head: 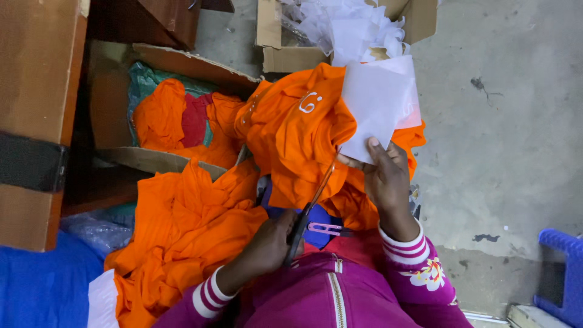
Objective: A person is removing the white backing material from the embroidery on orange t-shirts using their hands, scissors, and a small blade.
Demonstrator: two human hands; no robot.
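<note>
My left hand [267, 243] grips the dark handles of a pair of scissors [316, 197], whose blades point up toward a white sheet [379, 109]. My right hand [382, 176] pinches the lower edge of that sheet, thumb on top. The sheet lies against an orange garment [291, 140] with a small white mark, which is bunched on my lap. The blade tips sit at the sheet's lower left corner, beside my right fingers.
More orange cloth [182, 231] is heaped at the left. A cardboard box [152, 161] holds orange and red garments. Another box [291, 58] at the top holds white scraps. A small pink tool [325, 229] rests on my lap. Concrete floor [504, 152] and a blue stool [565, 267] are at the right.
</note>
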